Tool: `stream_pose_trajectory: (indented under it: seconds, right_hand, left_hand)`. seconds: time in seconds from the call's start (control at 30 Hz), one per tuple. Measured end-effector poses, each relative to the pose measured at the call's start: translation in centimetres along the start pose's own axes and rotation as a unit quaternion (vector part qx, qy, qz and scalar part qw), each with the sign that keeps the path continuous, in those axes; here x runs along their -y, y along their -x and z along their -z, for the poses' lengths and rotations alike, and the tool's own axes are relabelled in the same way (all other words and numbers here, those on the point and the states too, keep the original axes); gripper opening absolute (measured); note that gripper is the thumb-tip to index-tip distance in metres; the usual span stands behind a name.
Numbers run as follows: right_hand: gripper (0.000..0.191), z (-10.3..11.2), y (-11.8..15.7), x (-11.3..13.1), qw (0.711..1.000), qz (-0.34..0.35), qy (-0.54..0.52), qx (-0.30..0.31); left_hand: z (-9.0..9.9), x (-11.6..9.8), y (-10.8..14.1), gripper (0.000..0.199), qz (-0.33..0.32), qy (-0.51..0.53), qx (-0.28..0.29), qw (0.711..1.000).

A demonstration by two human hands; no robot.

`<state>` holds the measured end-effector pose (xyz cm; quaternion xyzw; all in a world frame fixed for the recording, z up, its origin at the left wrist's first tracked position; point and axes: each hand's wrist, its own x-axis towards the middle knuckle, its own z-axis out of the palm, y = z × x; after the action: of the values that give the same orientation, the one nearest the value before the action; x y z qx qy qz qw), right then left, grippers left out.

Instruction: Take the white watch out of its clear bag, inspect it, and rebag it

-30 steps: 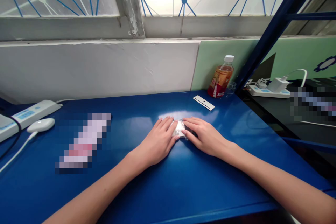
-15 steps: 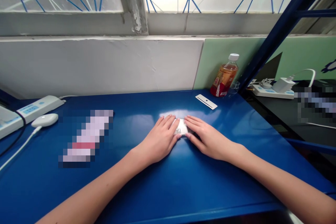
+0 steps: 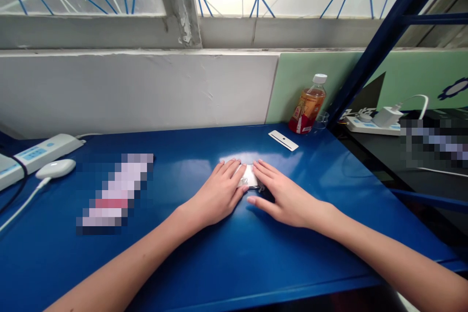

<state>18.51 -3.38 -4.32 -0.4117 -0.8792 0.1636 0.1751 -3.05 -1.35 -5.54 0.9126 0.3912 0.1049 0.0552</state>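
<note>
A small white packet (image 3: pixel 250 177) with shiny clear plastic about it lies flat on the blue table (image 3: pixel 197 273), partly hidden under my fingers. My left hand (image 3: pixel 224 189) holds its left side, fingers over the top and thumb against the near edge. At the packet's right end, the fingertips of my right hand (image 3: pixel 280 191) rest on or beside the plastic. The right thumb is spread away towards me, touching nothing I can make out. What the packet contains cannot be seen.
Behind the hands lie a white card-like strip (image 3: pixel 283 140) and a bottle of amber drink (image 3: pixel 309 107). To the left are a blurred-out flat object (image 3: pixel 119 190), a white corded device (image 3: pixel 55 169) and a power strip (image 3: pixel 47 153). A blue metal post (image 3: pixel 387 39) slants up at the right.
My right thumb has moved off the packet's near edge and spread towards me. My left hand keeps its hold. The whole view has shifted slightly.
</note>
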Motion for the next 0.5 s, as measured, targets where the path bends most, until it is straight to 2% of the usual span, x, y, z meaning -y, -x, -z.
stream_pose_trajectory:
  seconds: [0.07, 0.13, 0.23, 0.3, 0.5]
  right_hand:
    - [0.052, 0.2, -0.4, -1.1, 0.999, 0.016, -0.011, -0.03]
    - [0.041, 0.5, -0.8, -2.6, 0.997, 0.027, -0.003, -0.066]
    - [0.037, 0.8, -1.2, -4.8, 0.994, 0.044, 0.021, -0.102]
    - [0.038, 0.8, -1.4, -5.6, 0.992, 0.065, 0.024, -0.103]
    - [0.034, 0.6, -1.3, -5.5, 0.991, 0.107, 0.003, -0.082]
  left_hand:
    - [0.1, 0.1, 0.0, 0.051, -0.002, 0.011, -0.005, 1.0]
    - [0.3, 0.1, 0.1, 0.053, -0.003, 0.022, -0.01, 1.0]
    - [0.5, 0.2, 0.1, 0.054, -0.003, 0.037, -0.019, 0.999]
    - [0.5, 0.1, 0.1, 0.051, -0.005, 0.05, -0.027, 0.998]
    - [0.4, -0.4, 0.2, 0.048, -0.012, 0.084, -0.03, 0.996]
